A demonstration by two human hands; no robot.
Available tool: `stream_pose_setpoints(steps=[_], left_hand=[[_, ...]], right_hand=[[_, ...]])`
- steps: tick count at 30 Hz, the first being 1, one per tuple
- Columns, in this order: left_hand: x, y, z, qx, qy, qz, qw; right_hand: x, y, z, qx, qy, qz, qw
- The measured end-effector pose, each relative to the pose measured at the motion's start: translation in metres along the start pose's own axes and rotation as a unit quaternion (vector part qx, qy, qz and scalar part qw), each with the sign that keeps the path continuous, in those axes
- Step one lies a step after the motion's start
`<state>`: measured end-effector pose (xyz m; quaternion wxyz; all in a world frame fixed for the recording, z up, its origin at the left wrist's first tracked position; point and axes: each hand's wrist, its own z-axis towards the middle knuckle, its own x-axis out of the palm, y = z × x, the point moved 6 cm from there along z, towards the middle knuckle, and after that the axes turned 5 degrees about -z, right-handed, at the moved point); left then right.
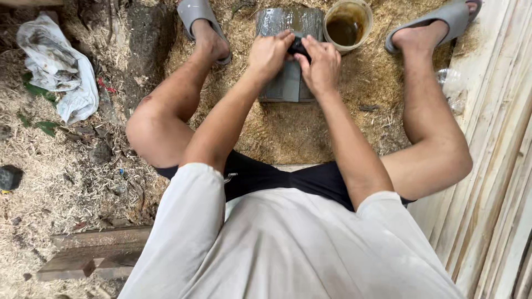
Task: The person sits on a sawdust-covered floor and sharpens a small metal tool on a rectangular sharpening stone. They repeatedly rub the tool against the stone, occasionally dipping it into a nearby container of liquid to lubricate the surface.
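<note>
A grey, wet, slightly curved stone slab (290, 83) lies on the sawdust-covered ground between my feet. My left hand (270, 54) and my right hand (320, 65) both press a small dark object (299, 47) down on the slab's upper half. Fingers of both hands close over the object, which is mostly hidden. A round yellowish tub (347, 24) of brown murky water stands just right of the slab's far end.
I sit with legs spread, grey slides on both feet (203, 16) (443, 19). A crumpled white cloth (58, 66) lies far left. Pale wooden planks (499, 166) are stacked along the right. Wooden blocks (88, 257) lie near left, and a dark small object (9, 177) at the left edge.
</note>
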<state>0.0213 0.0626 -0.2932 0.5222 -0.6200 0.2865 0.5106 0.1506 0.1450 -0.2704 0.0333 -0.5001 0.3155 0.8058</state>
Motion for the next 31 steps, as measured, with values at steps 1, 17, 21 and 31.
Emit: stream_pose_setpoints(steps=[1,17,21,31], left_hand=[[0.002,0.0,-0.002,-0.017,0.029,0.014,0.999],[-0.05,-0.034,-0.042,0.02,-0.014,-0.038,0.999],[-0.038,-0.036,-0.05,-0.012,0.081,-0.055,0.995],[-0.026,-0.029,-0.052,0.046,0.021,0.012,0.999]], right_hand=[[-0.003,0.003,-0.002,-0.013,-0.011,-0.003,1.0],[-0.061,0.078,-0.016,-0.02,0.04,-0.005,0.999],[-0.062,0.075,-0.024,0.045,0.094,0.02,0.994],[-0.041,0.053,-0.021,0.048,0.122,0.004,0.991]])
